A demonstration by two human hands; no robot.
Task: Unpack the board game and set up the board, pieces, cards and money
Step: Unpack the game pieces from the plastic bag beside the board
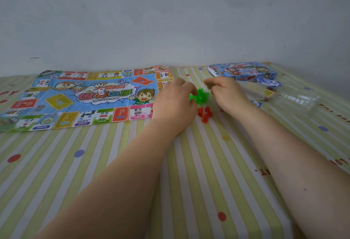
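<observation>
- Left hand (175, 104): on the desk (189, 172) at the board's right edge, fingers curled around a cluster of green plastic pieces (198, 96).
- Right hand (226, 91): fingers bent beside the same green cluster; grip cannot be confirmed.
- Red plastic pieces (205, 113): loose on the striped cloth, between the wrists.
- Paper game board (85, 96): unfolded flat, left of the hands; white die (101, 91) at its centre.
- Clear plastic wrapper (295, 97): right of the hands.
- Game box (242, 70): far right, near the wall.
</observation>
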